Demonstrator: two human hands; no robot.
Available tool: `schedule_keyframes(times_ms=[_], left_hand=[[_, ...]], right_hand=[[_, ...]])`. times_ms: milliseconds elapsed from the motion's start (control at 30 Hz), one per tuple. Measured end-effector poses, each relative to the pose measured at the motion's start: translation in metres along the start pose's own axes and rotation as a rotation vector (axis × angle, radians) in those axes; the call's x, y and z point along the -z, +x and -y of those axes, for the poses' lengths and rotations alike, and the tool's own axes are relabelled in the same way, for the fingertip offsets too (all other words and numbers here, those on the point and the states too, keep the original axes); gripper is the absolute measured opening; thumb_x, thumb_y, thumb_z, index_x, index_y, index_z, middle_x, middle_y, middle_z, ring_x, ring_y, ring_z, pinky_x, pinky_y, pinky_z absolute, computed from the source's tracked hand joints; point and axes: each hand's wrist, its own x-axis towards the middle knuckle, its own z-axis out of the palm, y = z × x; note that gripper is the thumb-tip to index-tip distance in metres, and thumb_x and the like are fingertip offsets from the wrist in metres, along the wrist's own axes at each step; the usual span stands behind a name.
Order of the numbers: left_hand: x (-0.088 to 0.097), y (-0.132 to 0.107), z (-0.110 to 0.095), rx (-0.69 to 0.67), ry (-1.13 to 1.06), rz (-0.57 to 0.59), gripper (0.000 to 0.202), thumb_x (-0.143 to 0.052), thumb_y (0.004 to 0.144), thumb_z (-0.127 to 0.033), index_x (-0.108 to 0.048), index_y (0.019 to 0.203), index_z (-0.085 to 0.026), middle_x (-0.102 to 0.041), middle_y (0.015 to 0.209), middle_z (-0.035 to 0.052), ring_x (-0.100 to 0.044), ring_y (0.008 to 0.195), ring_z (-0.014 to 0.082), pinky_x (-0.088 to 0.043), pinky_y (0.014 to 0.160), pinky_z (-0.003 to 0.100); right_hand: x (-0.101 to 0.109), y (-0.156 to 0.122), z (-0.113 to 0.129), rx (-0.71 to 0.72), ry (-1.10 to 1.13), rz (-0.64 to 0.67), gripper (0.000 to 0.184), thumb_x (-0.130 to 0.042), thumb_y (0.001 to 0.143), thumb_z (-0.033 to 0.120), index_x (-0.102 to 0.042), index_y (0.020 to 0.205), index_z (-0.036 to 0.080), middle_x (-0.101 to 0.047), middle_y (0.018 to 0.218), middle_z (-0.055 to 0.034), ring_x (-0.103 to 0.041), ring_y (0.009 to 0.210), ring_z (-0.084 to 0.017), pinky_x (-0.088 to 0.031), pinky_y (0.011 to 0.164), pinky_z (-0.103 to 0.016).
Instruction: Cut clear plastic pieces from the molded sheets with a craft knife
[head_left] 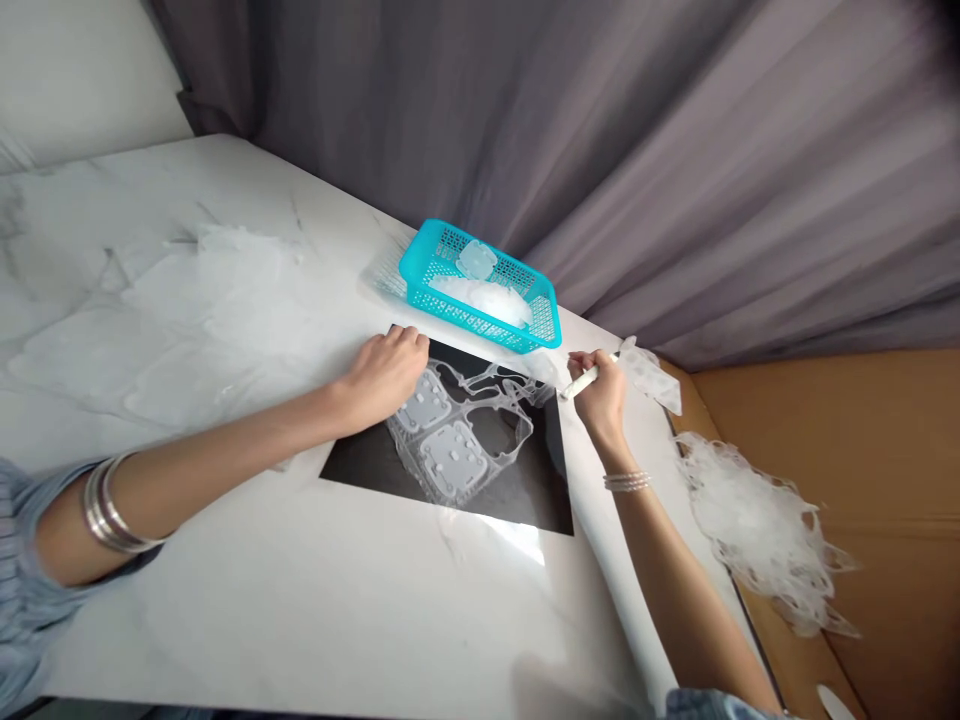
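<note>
A clear plastic sheet (454, 458) with rounded-square moulded pieces and cut-out openings lies on a black mat (360, 470). My left hand (390, 370) is closed over the sheet's far left corner, its fingers curled down and their tips hidden. Off the mat's right edge, my right hand (600, 395) grips a slim white pen-like tool (581, 382), tip pointing left toward the mat. What kind of tool it is cannot be made out. Ragged strips of the sheet (517, 425) surround the openings on its right side.
Behind the mat stands a turquoise basket (465, 318) holding translucent cut pieces (487, 298). Many clear sheets (217, 320) are spread at the left of the white table (337, 600). Plastic scraps (757, 520) heap at the right edge, by a brown cardboard surface (847, 430). A grey curtain (450, 110) hangs behind.
</note>
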Motion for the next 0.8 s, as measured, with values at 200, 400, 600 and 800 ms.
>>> schedule_keyframes(times_ms=[200, 400, 600, 800], left_hand=[[0.023, -0.036, -0.016, -0.084, 0.037, 0.005, 0.017, -0.043, 0.092, -0.008, -0.058, 0.099, -0.011, -0.065, 0.098, 0.0134, -0.062, 0.093, 0.0263, -0.049, 0.077, 0.036], [0.014, -0.127, -0.056, -0.369, 0.216, -0.096, 0.041, -0.054, 0.085, -0.010, -0.058, 0.125, -0.002, -0.062, 0.128, 0.0239, -0.058, 0.120, 0.0338, -0.047, 0.099, 0.043], [0.005, -0.139, -0.054, -0.415, 0.208, -0.093, 0.052, -0.059, 0.085, -0.023, -0.054, 0.132, 0.001, -0.057, 0.133, 0.0285, -0.056, 0.124, 0.0386, -0.048, 0.101, 0.046], [0.023, -0.134, -0.049, -0.459, 0.190, -0.006, 0.050, -0.052, 0.087, -0.020, -0.053, 0.133, -0.001, -0.057, 0.133, 0.0286, -0.057, 0.122, 0.0396, -0.052, 0.096, 0.048]], right_hand=[[0.017, -0.055, 0.037, -0.103, 0.246, 0.124, 0.036, -0.034, 0.097, 0.057, -0.048, 0.096, 0.024, -0.064, 0.086, -0.0039, -0.065, 0.082, -0.019, -0.055, 0.071, -0.034], [0.026, -0.127, 0.099, -0.138, 0.348, 0.554, 0.044, -0.032, 0.101, 0.051, -0.060, 0.124, 0.026, -0.059, 0.082, -0.0019, -0.063, 0.072, -0.015, -0.054, 0.071, -0.032], [0.007, -0.147, 0.116, -0.088, 0.316, 0.602, 0.025, -0.055, 0.096, 0.034, -0.069, 0.114, 0.025, -0.070, 0.089, -0.0028, -0.068, 0.080, -0.016, -0.054, 0.072, -0.028], [0.002, -0.157, 0.124, 0.071, 0.181, 0.607, 0.018, -0.058, 0.093, 0.021, -0.072, 0.104, 0.019, -0.075, 0.093, -0.0037, -0.070, 0.078, -0.014, -0.055, 0.069, -0.025]])
